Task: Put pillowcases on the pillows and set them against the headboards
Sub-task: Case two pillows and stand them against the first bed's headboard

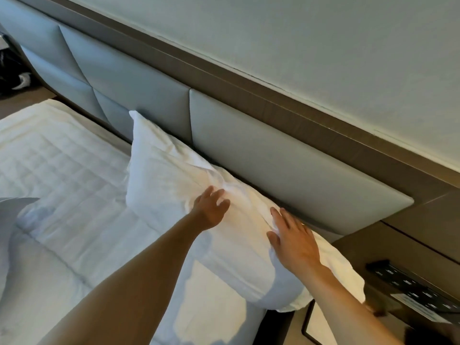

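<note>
Both hands, left (210,211) at nine o'clock of right (295,241), are resting flat, fingers released, on a pillow (169,175) leaning against the headboard (286,165).

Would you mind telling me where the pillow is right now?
In the head view, the pillow leans against the grey headboard at the bed's right edge, with the left hand and right hand resting flat on it.

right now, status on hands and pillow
Left hand and right hand open, flat on pillow. Pillow cased, leaning on headboard. Nothing in the way.
</note>
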